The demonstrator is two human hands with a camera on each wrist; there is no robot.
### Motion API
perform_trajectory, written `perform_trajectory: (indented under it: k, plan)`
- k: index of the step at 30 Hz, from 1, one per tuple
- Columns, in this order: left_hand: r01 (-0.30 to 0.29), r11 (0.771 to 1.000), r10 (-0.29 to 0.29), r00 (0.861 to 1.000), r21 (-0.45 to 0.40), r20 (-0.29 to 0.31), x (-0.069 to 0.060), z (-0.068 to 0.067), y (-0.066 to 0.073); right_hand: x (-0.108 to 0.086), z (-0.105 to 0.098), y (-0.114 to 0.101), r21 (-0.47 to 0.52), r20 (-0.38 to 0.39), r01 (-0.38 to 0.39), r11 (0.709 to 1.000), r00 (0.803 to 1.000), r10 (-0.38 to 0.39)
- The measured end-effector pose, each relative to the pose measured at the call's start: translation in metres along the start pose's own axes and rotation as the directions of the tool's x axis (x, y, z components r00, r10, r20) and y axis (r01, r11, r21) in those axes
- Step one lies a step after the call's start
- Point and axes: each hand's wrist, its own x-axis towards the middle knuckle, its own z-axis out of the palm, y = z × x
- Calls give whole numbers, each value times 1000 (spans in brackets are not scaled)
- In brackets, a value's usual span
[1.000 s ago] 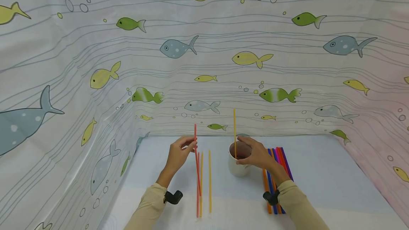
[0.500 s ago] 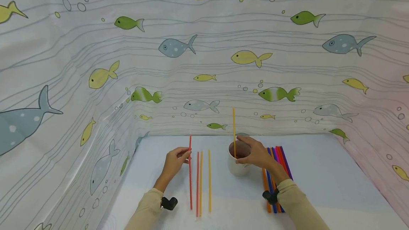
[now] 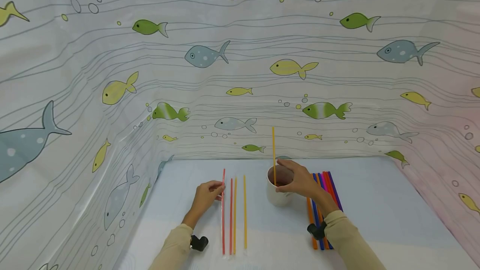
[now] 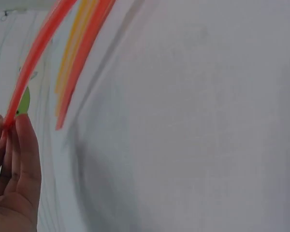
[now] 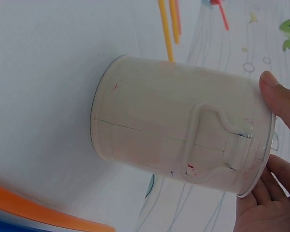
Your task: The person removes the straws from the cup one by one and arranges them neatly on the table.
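Observation:
My left hand (image 3: 207,197) pinches a thin red straw (image 3: 223,230) near its far end, and the straw lies lengthwise at the left of a row. Beside it are another red straw (image 3: 231,216) and two yellow straws, one close by (image 3: 235,220) and one slightly apart (image 3: 245,211). With thumb and fingers my right hand (image 3: 303,181) grips the rim of a white mug (image 3: 278,197) that stands on the table. One yellow straw (image 3: 273,149) stands upright in the mug. The right wrist view shows the mug's handle (image 5: 189,140); the mug's bottom inside is hidden.
Thicker coloured sticks (image 3: 314,228) in orange, blue, pink, red and purple lie right of the mug, partly under the right forearm. A fish-patterned sheet (image 3: 240,66) walls the white table (image 3: 382,211) at the back and both sides.
My left hand has moved left and then toward me, lowering the red straw from across the row to lie beside the other straws. The right hand stays on the mug.

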Motion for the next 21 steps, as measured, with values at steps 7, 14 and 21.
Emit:
perform_trajectory:
  k: [7,14,21]
  plan:
    - [19,1000,-19,1000,2,-3,0,2,-8,0,-1,-2,-2,0,4,1000,1000,-4]
    - [43,999,-43,999,4,2,0,4,-14,-1,0,-2,-4,3,-1,1000,1000,1]
    - [37,999,-37,999,20,-8,-1,5,-20,-1,0,-2,-19,-2,6,1000,1000,-6]
